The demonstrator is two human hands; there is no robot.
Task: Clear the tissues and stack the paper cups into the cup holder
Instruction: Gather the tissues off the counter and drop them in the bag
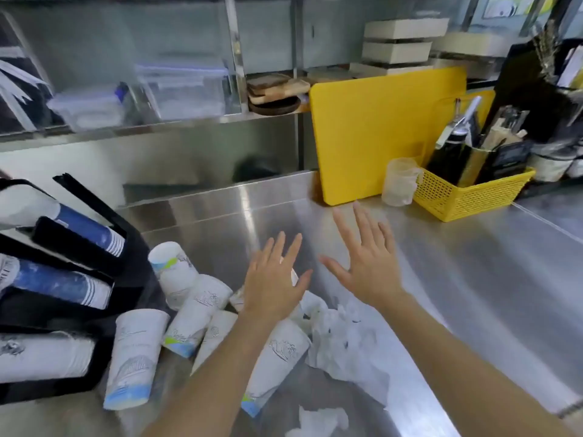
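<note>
Tissues point(344, 339) lie nearest, under the right forearm. Left hand point(274, 285) and right hand point(369, 266) both flat, fingers spread, holding nothing — hovering over the pile. Cups point(189, 310) are tipped and jumbled below and left of the left hand; holder point(72, 241) further left. Risk: a sweep at the tissues knocks cups rolling, or tissue snagged under a cup drags it — judgement only.

A brushed steel counter point(473, 279) carries everything. At its left sits a black cup holder point(104, 272) with sleeves of cups; beside it paper cups point(135, 354) lie toppled — some upright, mouth down. Crumpled white tissues point(344, 339) lie just right of them. At the back a yellow cutting board point(378, 134) stands on edge, a clear plastic cup point(399, 181) and a yellow basket point(467, 197) next to it.
</note>
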